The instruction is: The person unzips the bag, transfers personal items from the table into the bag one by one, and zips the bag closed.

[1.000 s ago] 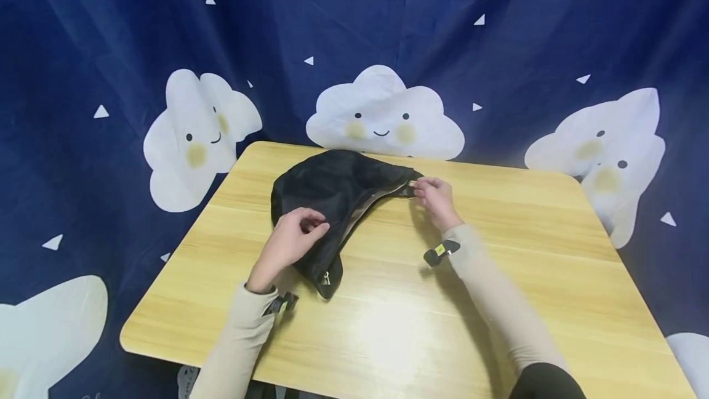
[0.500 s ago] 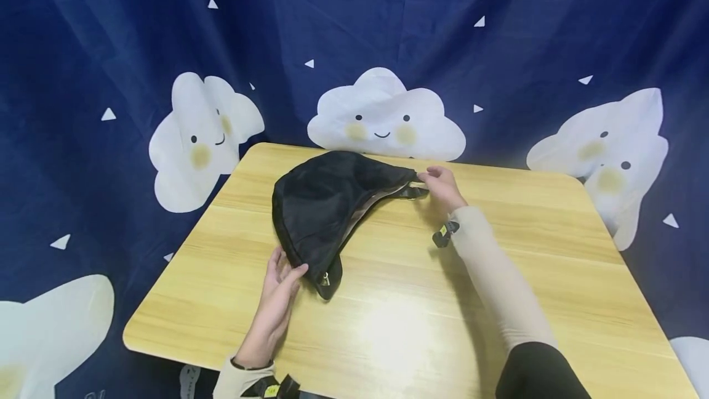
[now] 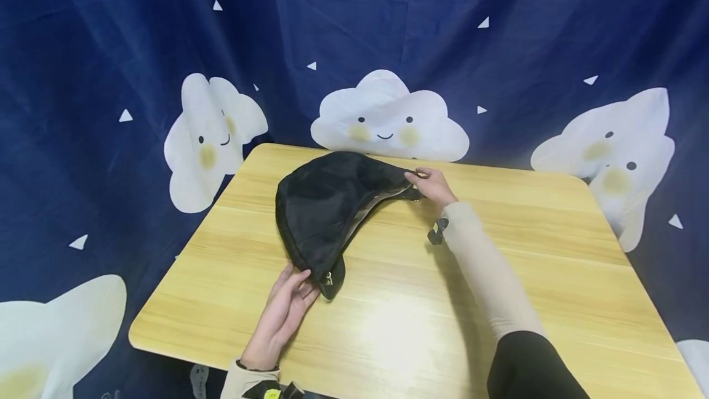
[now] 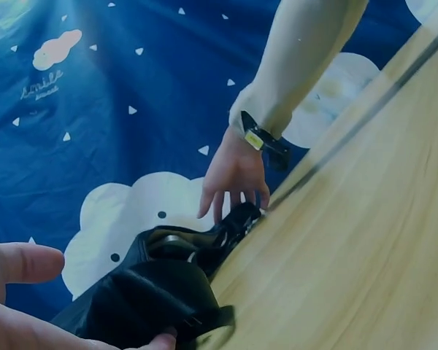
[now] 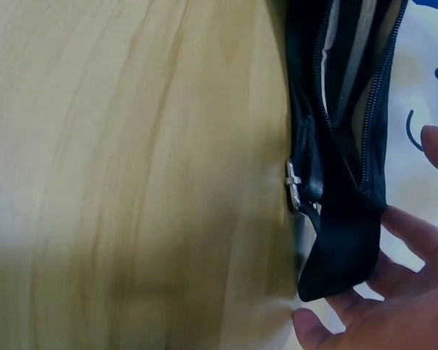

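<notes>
A black crescent-shaped handbag (image 3: pixel 324 202) lies on the wooden table. Its zip (image 5: pixel 376 95) is undone along the opening, and a pale lining shows inside. My left hand (image 3: pixel 282 313) is at the bag's near corner, fingers straight and touching its underside; the left wrist view shows the thumb (image 4: pixel 33 262) held off the fabric. At the far right end, my right hand (image 3: pixel 434 186) touches the bag's tip with loosely spread fingers. In the right wrist view those fingers (image 5: pixel 416 233) lie against the end tab, beside a metal strap buckle (image 5: pixel 293 186).
The wooden table (image 3: pixel 498 263) has rounded corners, and its far edge runs just behind the bag. A dark blue curtain (image 3: pixel 332 11) with smiling white clouds hangs behind and beside the table.
My left hand has moved from above the bag down to its near corner. My right hand has left the zip end and now touches the bag's tip. The bag has barely moved.
</notes>
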Tool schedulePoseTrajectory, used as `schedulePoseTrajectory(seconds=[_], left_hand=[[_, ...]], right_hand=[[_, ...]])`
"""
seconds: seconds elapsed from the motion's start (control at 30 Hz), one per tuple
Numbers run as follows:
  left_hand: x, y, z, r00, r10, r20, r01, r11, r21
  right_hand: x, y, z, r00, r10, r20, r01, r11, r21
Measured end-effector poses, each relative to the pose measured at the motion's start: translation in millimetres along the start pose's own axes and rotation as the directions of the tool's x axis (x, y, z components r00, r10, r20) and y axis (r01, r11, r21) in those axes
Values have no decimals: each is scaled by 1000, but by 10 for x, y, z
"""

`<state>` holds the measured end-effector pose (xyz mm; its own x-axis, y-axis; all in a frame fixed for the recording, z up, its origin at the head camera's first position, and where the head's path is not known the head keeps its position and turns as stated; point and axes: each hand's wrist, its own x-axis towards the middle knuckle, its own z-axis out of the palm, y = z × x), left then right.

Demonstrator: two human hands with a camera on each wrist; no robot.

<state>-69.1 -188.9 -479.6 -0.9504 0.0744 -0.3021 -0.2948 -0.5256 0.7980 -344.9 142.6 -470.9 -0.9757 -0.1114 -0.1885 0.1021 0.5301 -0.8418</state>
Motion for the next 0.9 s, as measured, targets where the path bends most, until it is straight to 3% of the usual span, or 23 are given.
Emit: schedulePoseTrajectory(seconds=[0.23,0.6,0.9], left_hand=[[54,-13,-17,1000,1,-20,-1,1000,-10],[115,-22,-54,996,0,-90,3,1000,29],[180,17,-142,990,24,-137,-18,999,42]], right_hand=[[35,52,68,996,37,-83,-44,996,-78],[-56,126,-26,991,133,-35,-132,991,7],[-184,226,-165,991,121,-53,-112,984,140]])
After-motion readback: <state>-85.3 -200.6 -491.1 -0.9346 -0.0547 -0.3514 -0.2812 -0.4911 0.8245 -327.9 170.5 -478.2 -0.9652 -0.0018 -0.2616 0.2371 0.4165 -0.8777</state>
